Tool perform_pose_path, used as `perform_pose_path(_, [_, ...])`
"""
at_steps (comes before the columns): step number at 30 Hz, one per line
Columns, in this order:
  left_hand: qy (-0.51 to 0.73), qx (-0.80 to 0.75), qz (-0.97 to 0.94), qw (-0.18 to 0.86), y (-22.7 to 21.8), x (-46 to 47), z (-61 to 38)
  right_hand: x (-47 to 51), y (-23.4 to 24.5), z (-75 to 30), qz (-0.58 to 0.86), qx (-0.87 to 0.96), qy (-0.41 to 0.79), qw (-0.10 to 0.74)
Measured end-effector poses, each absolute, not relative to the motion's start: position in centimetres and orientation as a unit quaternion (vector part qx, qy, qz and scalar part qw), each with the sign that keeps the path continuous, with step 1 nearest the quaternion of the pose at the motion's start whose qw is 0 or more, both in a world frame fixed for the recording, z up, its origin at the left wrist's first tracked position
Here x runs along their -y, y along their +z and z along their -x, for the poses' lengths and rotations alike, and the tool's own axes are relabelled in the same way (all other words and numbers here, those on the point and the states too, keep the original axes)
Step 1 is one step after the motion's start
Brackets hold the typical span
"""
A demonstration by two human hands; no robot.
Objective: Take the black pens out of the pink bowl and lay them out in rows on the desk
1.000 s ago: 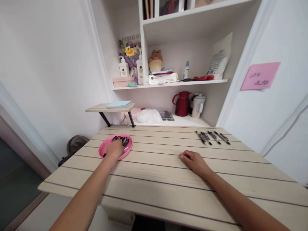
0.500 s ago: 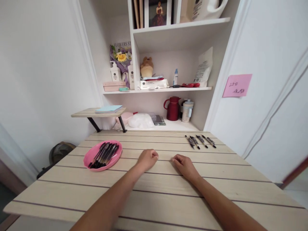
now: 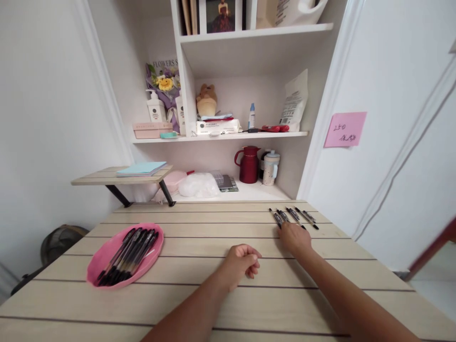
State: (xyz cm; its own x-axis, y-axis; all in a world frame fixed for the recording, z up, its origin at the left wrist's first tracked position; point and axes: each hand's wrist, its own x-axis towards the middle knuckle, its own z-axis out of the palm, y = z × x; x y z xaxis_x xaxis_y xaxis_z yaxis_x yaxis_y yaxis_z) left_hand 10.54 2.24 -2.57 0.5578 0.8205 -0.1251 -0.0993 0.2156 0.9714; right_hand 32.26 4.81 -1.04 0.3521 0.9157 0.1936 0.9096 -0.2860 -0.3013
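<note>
Right grip (image 3: pixel 295 236) — spread or pinching, I cannot tell — rests at the pens (image 3: pixel 292 213), one o'clock on the counter (image 3: pixel 199 237), seemingly placing or adjusting, so light fingertip control is called for next.

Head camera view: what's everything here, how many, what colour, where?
Pens: many, black, in tray
Loose pens: several, black, table's right
Tray: one, pink, table's left
Table: one, pale, foreground
Riser: one, pale, back left
Paper stack: one, blue-topped, on riser
Jug: one, red, bottom shelf
Lidded mug: one, cream, beside jug
Plastic bag: one, white, bottom shelf
Box: one, pink, middle shelf
Pump bottle: one, white, middle shelf
Bouquet: one, purple-yellow, middle shelf
Plush toy: one, brown, middle shelf
Framed picture: one, dark, top shelf
Sticky note: one, pink, right wall
Other items: several, mixed, mostly shelves
Left hand: one, bare, table's centre
Right hand: one, bare, at loose pens
</note>
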Motion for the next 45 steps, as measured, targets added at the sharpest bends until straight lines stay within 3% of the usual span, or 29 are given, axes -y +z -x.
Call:
perform_pose_path(8, [0.379, -0.303, -0.415, 0.77, -2.2, -3.0, -10.3, -4.4, -1.1, -29.1, 0.784, 0.572, 0.077, 0.228])
perform_pose_path(13, [0.432, -0.307, -0.331, 0.781, -1.7, -4.3, -9.3, -2.3, -1.5, -23.8, 0.65, 0.619, 0.262, 0.354])
perform_pose_path(16, [0.457, -0.305, -0.314, 0.774, -1.7, -5.1, -8.5, -2.0, -0.7, -23.6, 0.602, 0.64, 0.321, 0.354])
perform_pose_path(18, [0.474, -0.304, -0.303, 0.769, -1.7, -5.3, -8.1, -2.6, 0.1, -25.6, 0.638, 0.645, 0.275, 0.319])
perform_pose_path(21, [0.484, -0.293, -0.28, 0.775, -1.8, -5.4, -8.0, -4.4, 0.8, -29.8, 0.756, 0.597, 0.05, 0.262])
perform_pose_path(23, [0.485, -0.28, -0.266, 0.785, -1.8, -5.4, -8.1, -5.7, 0.5, -32.2, 0.804, 0.563, -0.032, 0.189])
perform_pose_path(26, [0.485, -0.26, -0.249, 0.797, -1.9, -5.4, -8.2, -6.8, -0.5, -33.7, 0.812, 0.567, -0.049, 0.128])
perform_pose_path(31, [0.482, -0.242, -0.228, 0.81, -1.9, -5.6, -8.1, -6.9, -1.9, -33.9, 0.806, 0.579, -0.036, 0.113])
perform_pose_path(33, [0.482, -0.237, -0.225, 0.813, -1.8, -5.6, -8.1, -6.7, -2.1, -33.8, 0.807, 0.569, -0.023, 0.156])
perform_pose_path(35, [0.486, -0.233, -0.223, 0.813, -1.7, -5.5, -8.1, -6.4, -2.0, -33.0, 0.788, 0.561, 0.036, 0.25])
perform_pose_path(40, [0.513, -0.204, -0.216, 0.805, -1.7, -5.5, -8.0, -5.0, -0.9, -27.7, 0.61, 0.42, 0.396, 0.543])
perform_pose_path(45, [0.53, -0.189, -0.221, 0.797, -1.8, -5.4, -8.0, -3.6, -0.2, -23.4, 0.459, 0.278, 0.518, 0.666])
